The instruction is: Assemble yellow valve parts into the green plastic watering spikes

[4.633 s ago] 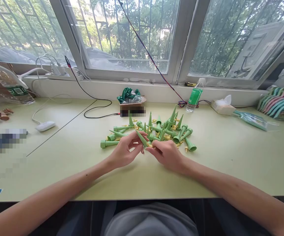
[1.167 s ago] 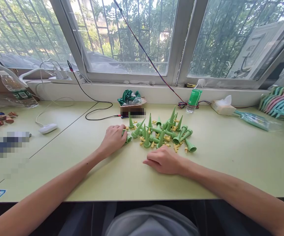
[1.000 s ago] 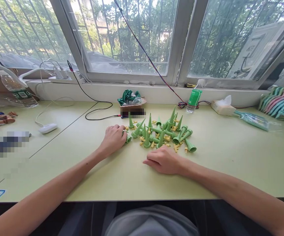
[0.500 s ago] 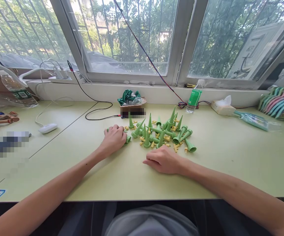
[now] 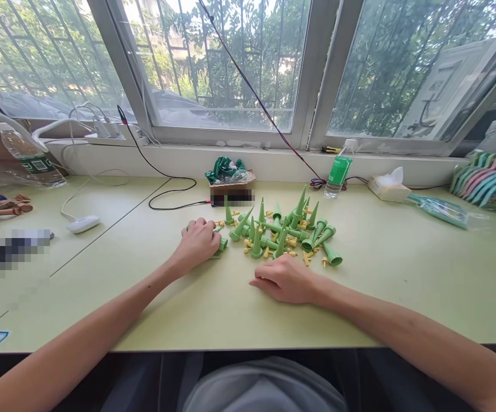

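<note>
Basically, the left hand lay palm down over green tapered plastic cones on the pale yellow-green table, a bit left of the middle. Its fingers were bent over them; one ribbed collar poked out past the thumb side, with more green showing by the knuckles. Fingertips were hidden, so whether it gripped anything could not be told.

The right hand rested on the tabletop between the pile and the front edge, curled into a loose fist with the thumb side toward the left. Its inside was out of sight; could not tell if it held anything.

The pile of green plastic cones with wide collars sat mid-table, just beyond the right hand. Several stood point up, others lay on their sides, and one sideways cone marked the right end. Small yellow plastic fittings were scattered among and beside them.

Toward the back edge, behind the pile, was a small brown cardboard tray with crumpled dark green plastic. Right of it stood a clear plastic bottle with a green label, then a pale tissue box nearer the back right corner.
</note>
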Demonstrator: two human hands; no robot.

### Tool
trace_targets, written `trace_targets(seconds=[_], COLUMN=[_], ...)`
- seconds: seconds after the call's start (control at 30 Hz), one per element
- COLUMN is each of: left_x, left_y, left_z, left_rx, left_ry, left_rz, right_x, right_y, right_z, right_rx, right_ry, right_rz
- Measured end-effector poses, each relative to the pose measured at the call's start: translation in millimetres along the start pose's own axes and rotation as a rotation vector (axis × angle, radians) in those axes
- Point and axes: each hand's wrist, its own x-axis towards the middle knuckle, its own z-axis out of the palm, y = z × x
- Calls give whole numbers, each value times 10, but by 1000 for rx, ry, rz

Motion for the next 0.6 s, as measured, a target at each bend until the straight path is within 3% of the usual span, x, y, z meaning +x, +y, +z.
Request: trace_targets(seconds=[0.6], left_x=[30], left_y=[9], left_z=[-66], left_rx=[-124], left_ry=[5], left_rz=[-37], right_x=[-5], right_y=[0], right_z=[3], right_rx=[-4], right_ry=[-9], right_rz=[1])
